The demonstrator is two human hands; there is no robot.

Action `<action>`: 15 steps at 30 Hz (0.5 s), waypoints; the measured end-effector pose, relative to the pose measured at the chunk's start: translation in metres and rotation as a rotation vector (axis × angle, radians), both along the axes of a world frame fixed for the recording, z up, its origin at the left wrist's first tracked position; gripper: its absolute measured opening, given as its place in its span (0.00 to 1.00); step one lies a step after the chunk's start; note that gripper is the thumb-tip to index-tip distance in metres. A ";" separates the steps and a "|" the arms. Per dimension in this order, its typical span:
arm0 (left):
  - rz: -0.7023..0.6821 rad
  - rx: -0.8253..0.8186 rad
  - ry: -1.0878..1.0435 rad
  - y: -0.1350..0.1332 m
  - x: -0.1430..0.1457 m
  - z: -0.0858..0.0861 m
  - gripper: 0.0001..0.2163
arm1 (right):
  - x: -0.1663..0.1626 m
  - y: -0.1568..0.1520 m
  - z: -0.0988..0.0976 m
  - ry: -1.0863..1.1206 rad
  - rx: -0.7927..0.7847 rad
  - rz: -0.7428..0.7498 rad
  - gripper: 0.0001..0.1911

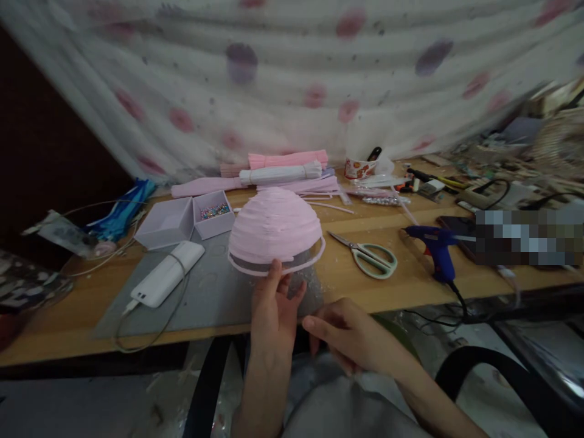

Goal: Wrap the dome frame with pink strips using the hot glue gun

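A pink dome (pixel 276 222) of coiled fuzzy strips, like pipe cleaners, is held up over the grey mat. One strip loops away from its lower rim on the right. My left hand (pixel 276 301) grips the near edge of the dome, thumb on the outside. Beside it, lower and to the right, my right hand (pixel 344 331) has its fingers curled in near the table's front edge; whether anything sits between them is hidden. Scissors (pixel 374 260) with pale green handles lie to the right of the dome, and past them is a blue glue gun (pixel 435 249).
A white power bank (pixel 166 277) with a cable rests on the grey mat (pixel 205 304). Behind are a box of coloured beads (pixel 214 213) and bundles of pipe cleaners (pixel 283 173). A paper cup (pixel 359 168) and clutter fill the back right. A spotted curtain (pixel 292 73) hangs behind.
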State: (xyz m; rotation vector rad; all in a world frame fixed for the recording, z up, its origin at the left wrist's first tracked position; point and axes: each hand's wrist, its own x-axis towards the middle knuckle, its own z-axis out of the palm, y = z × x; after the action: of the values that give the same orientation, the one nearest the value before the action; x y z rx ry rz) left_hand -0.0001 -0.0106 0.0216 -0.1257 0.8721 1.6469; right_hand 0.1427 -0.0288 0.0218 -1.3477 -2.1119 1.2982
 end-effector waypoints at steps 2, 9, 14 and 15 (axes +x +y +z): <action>0.012 -0.011 0.016 -0.001 0.001 0.003 0.08 | -0.016 -0.004 -0.009 0.130 -0.248 0.007 0.22; 0.085 0.027 0.081 -0.006 0.007 0.014 0.05 | -0.054 -0.017 -0.033 0.321 -0.272 -0.152 0.28; 0.119 0.032 0.085 -0.006 0.004 0.012 0.06 | -0.039 -0.018 -0.019 0.333 -0.090 -0.110 0.24; 0.121 0.032 0.075 -0.006 0.003 0.011 0.06 | -0.028 -0.018 -0.013 0.323 -0.058 -0.070 0.24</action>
State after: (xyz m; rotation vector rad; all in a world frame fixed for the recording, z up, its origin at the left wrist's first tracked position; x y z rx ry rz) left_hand 0.0025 -0.0165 0.0330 -0.0971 0.9091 1.7876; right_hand 0.1146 -0.0465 0.0088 -1.1334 -1.8066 1.4482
